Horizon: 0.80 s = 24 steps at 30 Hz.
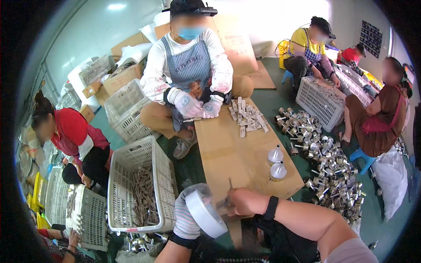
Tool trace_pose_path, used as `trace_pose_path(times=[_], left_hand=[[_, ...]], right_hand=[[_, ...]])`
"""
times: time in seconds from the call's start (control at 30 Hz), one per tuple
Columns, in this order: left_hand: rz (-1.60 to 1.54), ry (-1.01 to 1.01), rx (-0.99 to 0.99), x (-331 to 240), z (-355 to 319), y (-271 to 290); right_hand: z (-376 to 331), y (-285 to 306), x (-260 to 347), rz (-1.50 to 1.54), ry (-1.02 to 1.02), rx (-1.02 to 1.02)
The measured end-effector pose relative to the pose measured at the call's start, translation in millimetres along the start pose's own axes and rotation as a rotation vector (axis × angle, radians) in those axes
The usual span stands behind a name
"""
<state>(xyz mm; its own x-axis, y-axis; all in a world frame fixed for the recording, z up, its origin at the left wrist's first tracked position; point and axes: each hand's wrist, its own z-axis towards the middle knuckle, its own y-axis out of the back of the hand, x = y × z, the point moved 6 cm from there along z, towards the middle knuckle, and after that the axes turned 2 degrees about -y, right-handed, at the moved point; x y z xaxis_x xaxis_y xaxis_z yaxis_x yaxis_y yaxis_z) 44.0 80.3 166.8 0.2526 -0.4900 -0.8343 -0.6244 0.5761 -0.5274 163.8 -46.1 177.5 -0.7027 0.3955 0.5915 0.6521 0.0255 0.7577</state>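
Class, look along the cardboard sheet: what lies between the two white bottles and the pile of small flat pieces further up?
In the head view, only bare cardboard sheet lies between the white bottles and the pile of flat pieces.

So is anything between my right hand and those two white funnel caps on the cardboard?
Nothing visible. The right hand sits at the near edge of the cardboard, and only bare board lies between it and the two caps. The tape roll on the left hand is off to the side.
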Motion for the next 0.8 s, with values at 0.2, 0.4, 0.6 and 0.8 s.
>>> trace_pose_path(times=[0.2,0.4,0.6,0.8], left_hand=[[-0.012,0.022,0.012,12.2,1.2,-0.6],[0.043,0.021,-0.009,11.9,-1.5,-4.6],[-0.044,0.094,-0.018,10.4,-2.4,-9.1],[-0.006,0.081,0.019,8.8,-3.2,-11.7]], right_hand=[[-2.1,0.4,2.7,0.025,-0.029,0.023],[1.3,-2.2,-3.7,-0.01,-0.022,0.003],[5.7,-6.1,-13.1,0.014,0.042,-0.073],[1.4,2.0,-9.7,0.017,0.022,-0.092]])
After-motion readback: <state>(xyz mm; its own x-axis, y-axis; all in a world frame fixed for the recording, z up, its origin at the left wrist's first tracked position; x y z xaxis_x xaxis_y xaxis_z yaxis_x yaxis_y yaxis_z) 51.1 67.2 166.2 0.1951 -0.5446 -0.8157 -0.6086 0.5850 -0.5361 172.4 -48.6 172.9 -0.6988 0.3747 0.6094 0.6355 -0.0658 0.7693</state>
